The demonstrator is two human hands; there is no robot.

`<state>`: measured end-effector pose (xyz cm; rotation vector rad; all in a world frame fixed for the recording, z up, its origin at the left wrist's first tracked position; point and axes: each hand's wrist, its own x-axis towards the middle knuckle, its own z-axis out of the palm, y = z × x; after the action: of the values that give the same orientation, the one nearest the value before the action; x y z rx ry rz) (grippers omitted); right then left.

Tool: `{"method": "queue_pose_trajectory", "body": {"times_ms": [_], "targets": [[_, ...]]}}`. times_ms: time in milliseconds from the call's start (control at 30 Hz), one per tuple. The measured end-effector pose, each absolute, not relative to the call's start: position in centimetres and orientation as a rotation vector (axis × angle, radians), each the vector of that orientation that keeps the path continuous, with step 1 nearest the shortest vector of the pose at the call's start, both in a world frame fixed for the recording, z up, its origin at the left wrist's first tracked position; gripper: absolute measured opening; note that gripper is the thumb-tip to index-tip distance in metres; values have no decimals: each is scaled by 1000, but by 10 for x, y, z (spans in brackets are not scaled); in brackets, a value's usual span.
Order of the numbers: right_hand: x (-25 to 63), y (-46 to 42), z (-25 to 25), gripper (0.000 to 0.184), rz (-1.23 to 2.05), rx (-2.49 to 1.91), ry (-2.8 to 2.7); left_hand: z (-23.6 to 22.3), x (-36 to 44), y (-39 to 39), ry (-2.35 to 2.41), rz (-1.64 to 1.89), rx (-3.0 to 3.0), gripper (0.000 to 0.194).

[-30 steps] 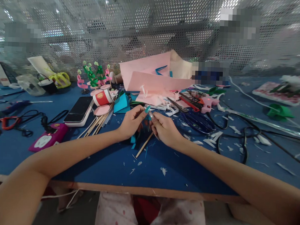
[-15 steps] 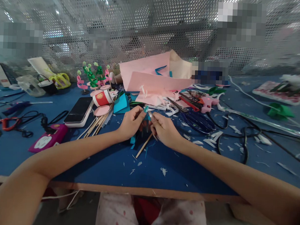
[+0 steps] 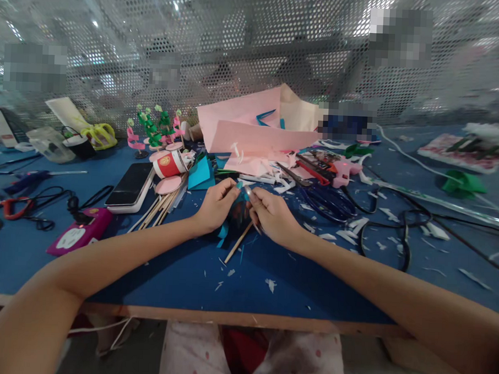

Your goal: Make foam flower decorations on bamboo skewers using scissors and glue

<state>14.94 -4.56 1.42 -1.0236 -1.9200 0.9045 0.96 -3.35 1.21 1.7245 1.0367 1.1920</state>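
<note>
Your left hand (image 3: 216, 207) and right hand (image 3: 275, 215) meet over the near middle of the blue tabletop (image 3: 179, 277), each with thumb and forefinger pinching a small, narrow teal strip, apparently paper (image 3: 246, 191). With 2 pinches so close together, you probably have fine control over a short stretch of it; the forearms, angled in from left and right, seem to steady your fingertips.

A teal strip end (image 3: 222, 236) hangs below your left hand, and a slim, pale wooden stick (image 3: 237, 246) slants toward the near side from beneath your right hand. The folded teal paper sheet (image 3: 201, 173) is just beyond your left hand, perhaps put there for easy reach. Navy-handled metal scissors (image 3: 329, 201) and a pink glue gun (image 3: 344, 172) lie to the right, likely kept near but out of your fingers' way.

Your curled fingers hide most of the strip, so you cannot tell whether its visible parts join, or whether the stick's far end is gripped or merely covered. What lies in the dark gap between your palms is unclear. Farther off, a blurred patch covers something at the right end of the large folded pink paper (image 3: 260, 135), and the perforated metal screen (image 3: 239, 43) obscures whatever is behind it.
</note>
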Motion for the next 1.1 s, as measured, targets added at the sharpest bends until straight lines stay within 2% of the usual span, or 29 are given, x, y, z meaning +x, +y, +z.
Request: {"method": "queue_pose_trajectory", "body": {"times_ms": [233, 500, 1100], "targets": [[152, -44, 16, 31, 829, -1061, -1937, 7, 7, -29, 964, 1206, 1736, 31], [152, -43, 14, 26, 743, -1055, -2023, 11, 8, -32, 924, 1162, 1772, 26], [154, -40, 14, 30, 657, -1078, -2036, 13, 9, -31, 929, 1221, 1662, 27]]}}
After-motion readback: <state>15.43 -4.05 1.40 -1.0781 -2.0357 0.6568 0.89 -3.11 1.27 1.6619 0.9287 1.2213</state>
